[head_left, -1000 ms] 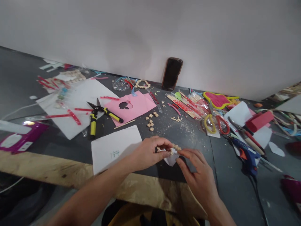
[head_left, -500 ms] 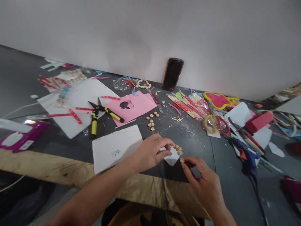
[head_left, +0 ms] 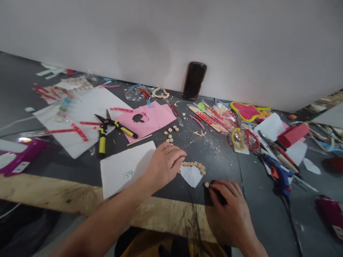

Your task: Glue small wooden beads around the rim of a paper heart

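Note:
A white paper heart (head_left: 192, 176) lies on the dark table with small tan beads (head_left: 200, 166) along its upper edge. My left hand (head_left: 167, 162) is just left of the heart, its fingers pressed together; whatever they may hold is too small to make out. Right of the heart's tip, my right hand (head_left: 229, 196) pinches a small tan bead cluster (head_left: 206, 185) between thumb and forefinger. Several similar clusters (head_left: 169, 135) lie beyond my left hand. Under my left forearm is a white sheet (head_left: 125, 167) marked 154.
Yellow-black pliers (head_left: 102, 139) lie left of pink paper (head_left: 158, 119). A phone (head_left: 194, 80) leans on the wall. Scissors (head_left: 252, 138), a red block (head_left: 293, 135) and a blue glue gun (head_left: 281, 178) lie to the right. A wooden edge (head_left: 163, 214) runs along the front.
My left hand has moved off the heart, up and left, uncovering its beaded left side. My right hand has shifted slightly down, away from the heart, still with the bead cluster.

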### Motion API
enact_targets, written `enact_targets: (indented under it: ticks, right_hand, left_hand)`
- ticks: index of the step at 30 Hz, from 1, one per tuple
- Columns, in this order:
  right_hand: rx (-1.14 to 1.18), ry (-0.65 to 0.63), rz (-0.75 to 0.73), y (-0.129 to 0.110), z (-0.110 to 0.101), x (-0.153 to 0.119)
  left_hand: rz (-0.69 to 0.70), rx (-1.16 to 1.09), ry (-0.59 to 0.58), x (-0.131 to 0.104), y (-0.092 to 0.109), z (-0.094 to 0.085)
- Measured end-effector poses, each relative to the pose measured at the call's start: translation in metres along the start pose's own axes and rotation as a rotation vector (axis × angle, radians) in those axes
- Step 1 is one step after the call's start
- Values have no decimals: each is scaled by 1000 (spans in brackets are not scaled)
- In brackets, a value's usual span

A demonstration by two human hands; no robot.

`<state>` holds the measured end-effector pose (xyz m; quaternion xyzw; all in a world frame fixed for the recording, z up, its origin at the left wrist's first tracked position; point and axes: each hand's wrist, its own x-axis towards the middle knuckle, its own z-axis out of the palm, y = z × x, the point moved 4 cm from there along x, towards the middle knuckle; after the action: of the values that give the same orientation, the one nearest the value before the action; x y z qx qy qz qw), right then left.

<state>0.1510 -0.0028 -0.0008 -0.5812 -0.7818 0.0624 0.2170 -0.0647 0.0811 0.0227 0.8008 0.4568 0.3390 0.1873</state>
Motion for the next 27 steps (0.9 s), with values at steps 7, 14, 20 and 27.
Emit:
enact_targets:
  ticks: [7, 14, 20, 27]
  right_hand:
    - [-11, 17, 29, -4, 1, 4]
    - [5, 32, 50, -4, 4, 8]
    - [2, 62, 42, -7, 6, 16]
    - [-12, 84, 26, -6, 12, 16]
  left_hand:
    - [3, 13, 8, 0, 0, -1]
    - [-11, 17, -24, -1, -1, 1]
    - [-9, 22, -38, -3, -1, 3]
    - [-25, 46, -86, -4, -2, 6]
